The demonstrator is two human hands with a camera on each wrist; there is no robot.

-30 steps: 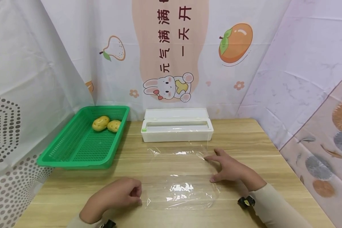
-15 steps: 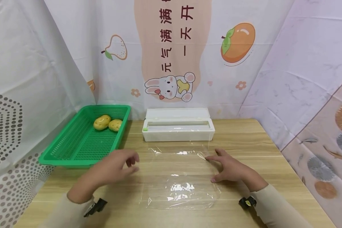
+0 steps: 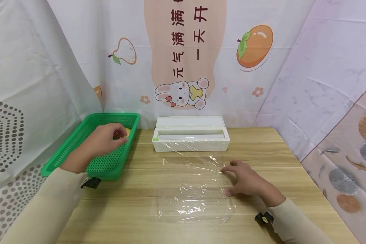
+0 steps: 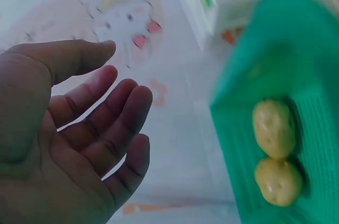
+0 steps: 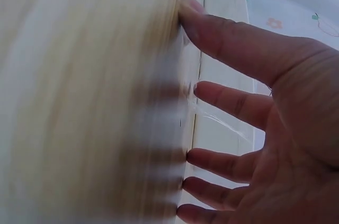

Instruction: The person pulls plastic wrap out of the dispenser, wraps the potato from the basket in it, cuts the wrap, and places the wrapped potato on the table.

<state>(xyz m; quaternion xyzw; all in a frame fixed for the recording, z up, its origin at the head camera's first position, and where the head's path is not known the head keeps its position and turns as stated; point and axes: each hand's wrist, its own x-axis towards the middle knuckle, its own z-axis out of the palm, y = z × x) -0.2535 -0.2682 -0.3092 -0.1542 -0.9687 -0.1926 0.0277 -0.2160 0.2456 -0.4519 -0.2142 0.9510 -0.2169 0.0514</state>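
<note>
Across the wood-grain tabletop (image 3: 262, 149) stand a green basket (image 3: 103, 166) at left, a spread clear film (image 3: 192, 189) mid-table and, behind it, an open white box (image 3: 190, 129). The right hand (image 3: 244, 178), fingers spread, grasps nothing at the film's right edge; the left hand (image 3: 106, 137), loosely bent and unladen, hovers over the basket, near two potatoes (image 4: 274, 128) inside.

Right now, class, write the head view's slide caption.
Left hand over green basket, right hand at clear film in front of white box.
</note>
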